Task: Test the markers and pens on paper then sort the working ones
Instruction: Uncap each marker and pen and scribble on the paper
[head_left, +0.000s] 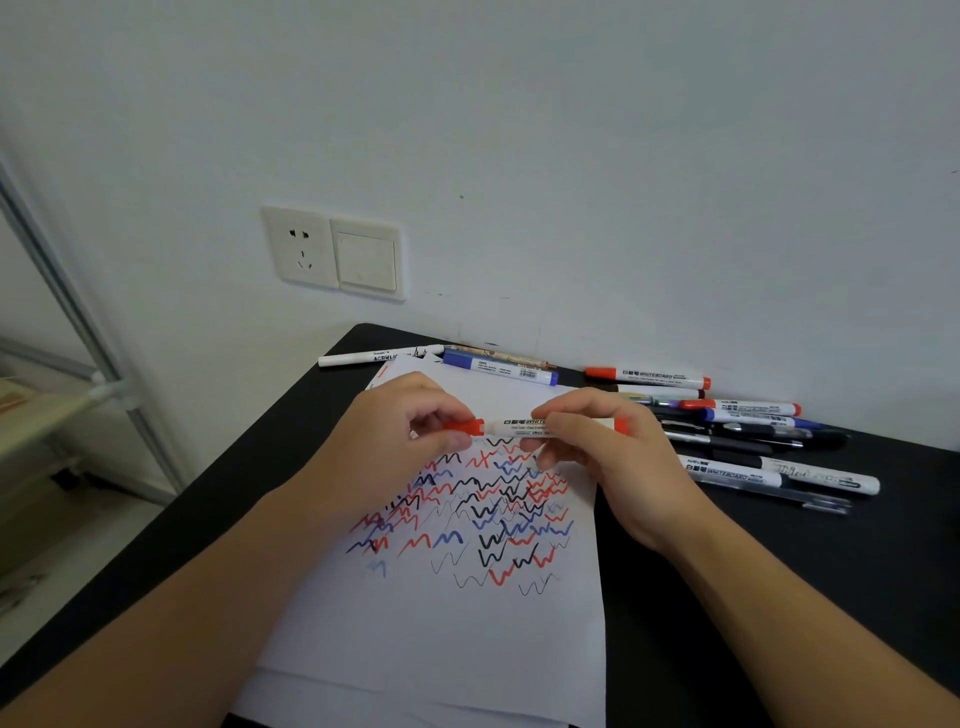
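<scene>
Over a sheet of paper (467, 613) covered in red, blue and black squiggles on a black table (779, 597), the left hand (400, 441) pinches the red cap of a red whiteboard marker (514, 427) while the right hand (597, 447) grips its barrel. To the right lies a pile of markers and pens (753, 431); beyond the paper, a blue marker (501, 367) and a white acrylic marker (379, 356) against the wall, below a wall socket (301, 247).
</scene>
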